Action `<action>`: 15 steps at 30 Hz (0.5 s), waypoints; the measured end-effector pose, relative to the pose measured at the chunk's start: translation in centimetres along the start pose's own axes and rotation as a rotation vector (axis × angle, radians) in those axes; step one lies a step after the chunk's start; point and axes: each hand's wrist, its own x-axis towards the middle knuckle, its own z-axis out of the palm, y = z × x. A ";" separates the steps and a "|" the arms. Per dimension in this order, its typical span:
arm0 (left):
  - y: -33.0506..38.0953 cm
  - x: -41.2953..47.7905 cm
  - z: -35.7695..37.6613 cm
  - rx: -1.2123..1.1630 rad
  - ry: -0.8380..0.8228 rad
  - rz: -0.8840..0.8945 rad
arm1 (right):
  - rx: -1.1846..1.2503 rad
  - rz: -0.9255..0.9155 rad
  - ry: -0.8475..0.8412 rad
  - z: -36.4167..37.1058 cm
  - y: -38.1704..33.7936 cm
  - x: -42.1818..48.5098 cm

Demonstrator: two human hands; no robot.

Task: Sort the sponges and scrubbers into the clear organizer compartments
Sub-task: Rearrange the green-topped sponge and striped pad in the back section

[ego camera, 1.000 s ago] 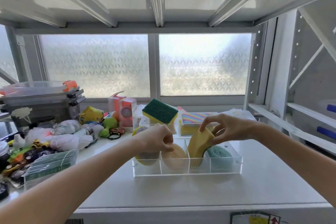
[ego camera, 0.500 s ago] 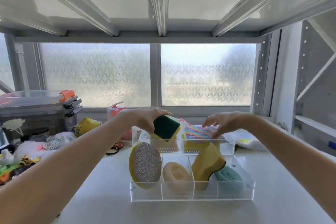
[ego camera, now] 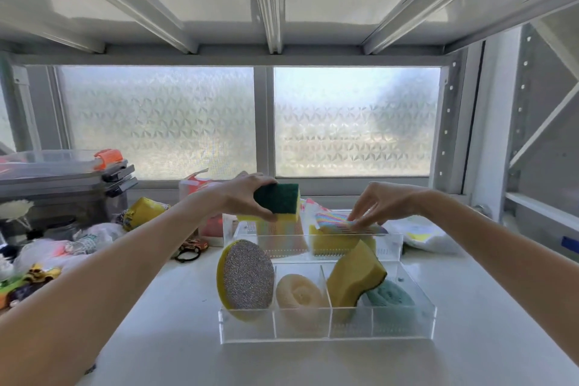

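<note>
The left hand (ego camera: 247, 197) grips a green-and-yellow sponge (ego camera: 277, 203) at the frame's centre, lifted above the rear clear organizer (ego camera: 391, 244), its long axis running left to right, green scourer face toward the viewer. The right hand (ego camera: 379, 204) pinches the rainbow-striped sponge (ego camera: 344, 224) lying flat in that rear organizer. In the front organizer (ego camera: 404, 327) on the white surface (ego camera: 175, 323), left to right: a silver round scrubber (ego camera: 247, 276) on edge, a cream coil scrubber (ego camera: 299, 293), a yellow sponge (ego camera: 354, 276) tilted upright, a teal scrubber (ego camera: 391, 299).
</note>
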 end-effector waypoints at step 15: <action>-1.0 -1.6 -0.6 -0.019 0.080 -0.070 | -0.004 0.267 0.005 0.6 -0.9 1.2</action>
